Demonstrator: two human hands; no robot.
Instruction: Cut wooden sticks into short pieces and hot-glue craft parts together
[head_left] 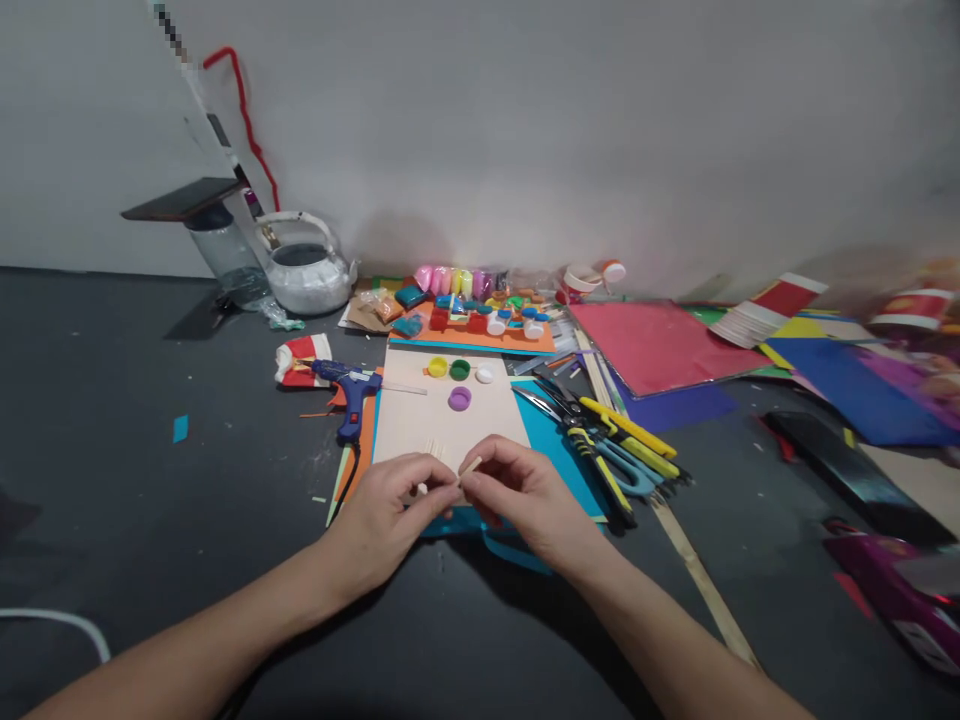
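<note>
The left hand point(394, 500) and right hand point(521, 490) are both bare. The left wrist point(324, 575) and right wrist point(589, 555) are bare as well, narrower than the arms behind them. The left forearm point(217, 635) and right forearm point(667, 625) are uncovered along all that shows, smooth in outline, and taper toward the far edge of the table point(112, 450). The fingers point(499, 447) are slim, with rounded knuckles, and each thumb point(491, 493) is thicker than they are. Soft shading darkens the undersides of the forearms. The nails are too small to make out clearly.
</note>
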